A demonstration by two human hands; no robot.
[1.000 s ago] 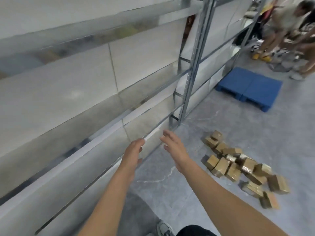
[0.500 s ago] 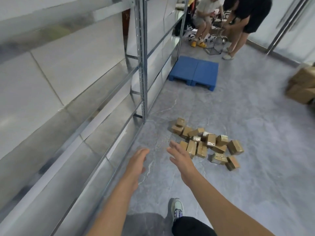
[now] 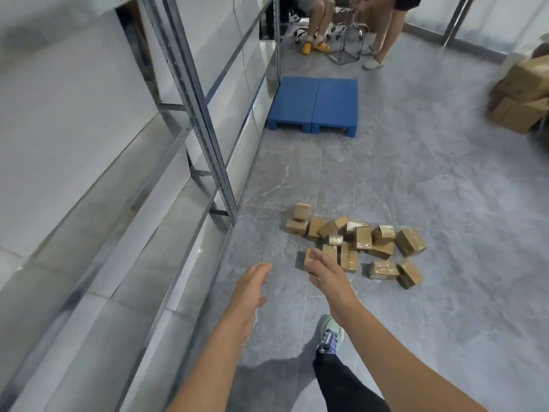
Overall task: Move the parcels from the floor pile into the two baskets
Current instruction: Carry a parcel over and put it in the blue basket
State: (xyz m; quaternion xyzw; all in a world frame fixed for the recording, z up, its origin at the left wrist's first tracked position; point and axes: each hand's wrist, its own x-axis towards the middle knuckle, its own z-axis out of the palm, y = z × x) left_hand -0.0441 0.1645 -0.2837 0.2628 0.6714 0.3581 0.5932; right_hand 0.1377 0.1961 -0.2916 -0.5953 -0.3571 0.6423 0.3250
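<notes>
Two released, fingers straight, nothing held: L grip (image 3: 249,288), R grip (image 3: 328,278); parcels (image 3: 364,237) on floor (image 3: 416,179) beyond.

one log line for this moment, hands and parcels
phase: approach | left hand: open, empty | right hand: open, empty, extended toward parcel pile | parcel pile: on floor | baskets: not in view

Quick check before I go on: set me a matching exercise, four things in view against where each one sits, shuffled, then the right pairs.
1 pile of small brown cardboard parcels
2 blue plastic pallet
3 stack of large brown cardboard boxes
4 grey metal shelving rack

A far right edge of view
B along the left side
C centre of the floor, ahead
D on the floor farther back, beside the rack

Pairs: 1-C; 2-D; 3-A; 4-B
</notes>
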